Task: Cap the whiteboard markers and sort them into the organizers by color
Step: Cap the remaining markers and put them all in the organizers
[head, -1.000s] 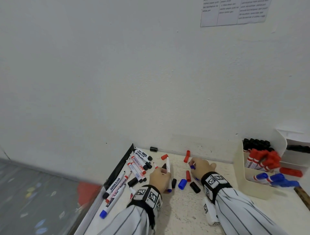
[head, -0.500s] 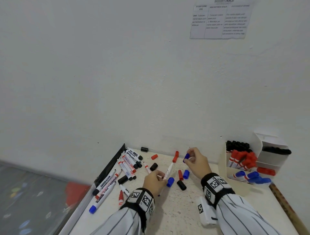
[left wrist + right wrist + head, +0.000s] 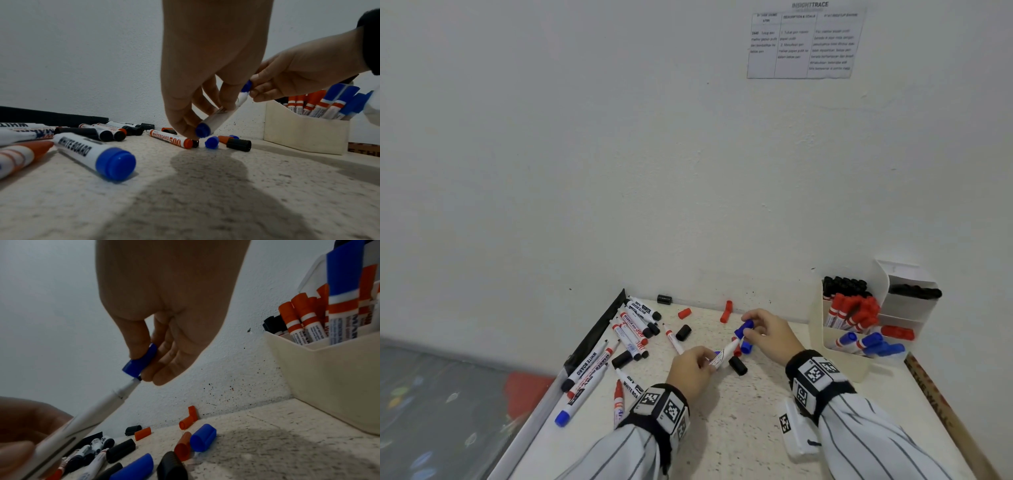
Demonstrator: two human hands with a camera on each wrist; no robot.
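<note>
Speckled off-white, the worktop (image 3: 739, 411) carries a scatter of uncapped markers (image 3: 635, 330) along its left edge, red, black and blue ones lying every which way, with loose caps (image 3: 683, 332) strewn among them toward the middle. Just right of that heap, the left hand (image 3: 690, 370) is raised off the surface, its fingers (image 3: 185, 120) curled round the lower barrel of a blue-ended marker (image 3: 726, 353) that tilts up and to the right. At the marker's upper end the right hand (image 3: 770, 337) pinches a blue cap (image 3: 140, 361) between thumb and fingertips, the cap's mouth right at the nib but not pushed home. Farther right, against the wall, stands a cream organizer (image 3: 842, 368): black markers at the back, red in the middle, blue in front, all capped.
</note>
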